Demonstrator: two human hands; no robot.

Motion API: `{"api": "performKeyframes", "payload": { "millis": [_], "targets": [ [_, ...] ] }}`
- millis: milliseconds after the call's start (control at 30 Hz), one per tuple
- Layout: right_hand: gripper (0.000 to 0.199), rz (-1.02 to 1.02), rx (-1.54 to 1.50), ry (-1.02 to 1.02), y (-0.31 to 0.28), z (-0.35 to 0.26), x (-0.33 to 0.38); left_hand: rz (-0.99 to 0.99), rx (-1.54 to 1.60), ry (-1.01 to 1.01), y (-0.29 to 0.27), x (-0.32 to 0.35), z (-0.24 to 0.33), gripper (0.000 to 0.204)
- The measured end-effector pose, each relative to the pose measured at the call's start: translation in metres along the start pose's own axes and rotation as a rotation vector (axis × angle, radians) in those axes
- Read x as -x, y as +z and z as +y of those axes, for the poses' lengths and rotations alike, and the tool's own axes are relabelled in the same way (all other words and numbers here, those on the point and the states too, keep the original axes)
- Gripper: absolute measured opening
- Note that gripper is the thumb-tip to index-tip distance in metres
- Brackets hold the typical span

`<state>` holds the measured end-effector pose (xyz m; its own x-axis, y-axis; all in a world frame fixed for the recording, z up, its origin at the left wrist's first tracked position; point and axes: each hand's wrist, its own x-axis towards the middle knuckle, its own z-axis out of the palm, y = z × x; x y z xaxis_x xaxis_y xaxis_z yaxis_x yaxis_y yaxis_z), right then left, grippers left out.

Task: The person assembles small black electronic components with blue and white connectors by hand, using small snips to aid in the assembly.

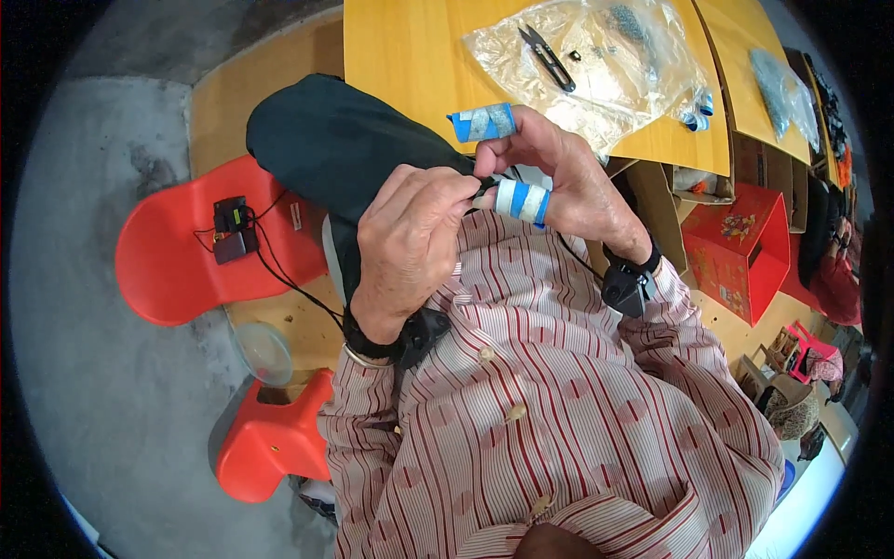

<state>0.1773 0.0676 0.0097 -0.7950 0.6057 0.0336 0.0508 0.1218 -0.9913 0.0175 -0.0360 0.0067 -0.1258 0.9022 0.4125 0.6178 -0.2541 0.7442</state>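
My left hand (410, 238) is closed, its fingertips pinched together in front of my chest. My right hand (591, 186) meets it there, with blue-and-white tape wrapped round two of its digits. One taped finger sticks out above the pinch. Between the fingertips of both hands is a small black piece (486, 184), mostly hidden by the fingers, so its kind does not show. Beyond my hands, black thread snips (548, 61) lie on a clear plastic bag (503, 42) on the yellow table. A tiny dark piece (575, 56) rests beside the snips.
Small grey-green bits (629, 23) lie in the bag on the yellow table (400, 56). A red stool (168, 252) with cabled black boxes (233, 233) stands left, near another red stool (270, 443) and a clear bowl (264, 354). At right is a red box (731, 256).
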Motion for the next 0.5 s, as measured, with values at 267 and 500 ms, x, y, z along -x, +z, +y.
{"api": "performKeyframes", "payload": {
  "millis": [267, 500],
  "targets": [
    [0.043, -0.053, -0.067, 0.116, 0.0010, -0.0030, 0.0000, -0.025, -0.012, 0.004, -0.0007, 0.0013, -0.0012, 0.016],
    [0.044, -0.071, -0.171, 0.217, 0.0017, 0.0005, 0.0004, -0.058, -0.011, 0.023, -0.0014, 0.0036, -0.0047, 0.016]
  ]
}}
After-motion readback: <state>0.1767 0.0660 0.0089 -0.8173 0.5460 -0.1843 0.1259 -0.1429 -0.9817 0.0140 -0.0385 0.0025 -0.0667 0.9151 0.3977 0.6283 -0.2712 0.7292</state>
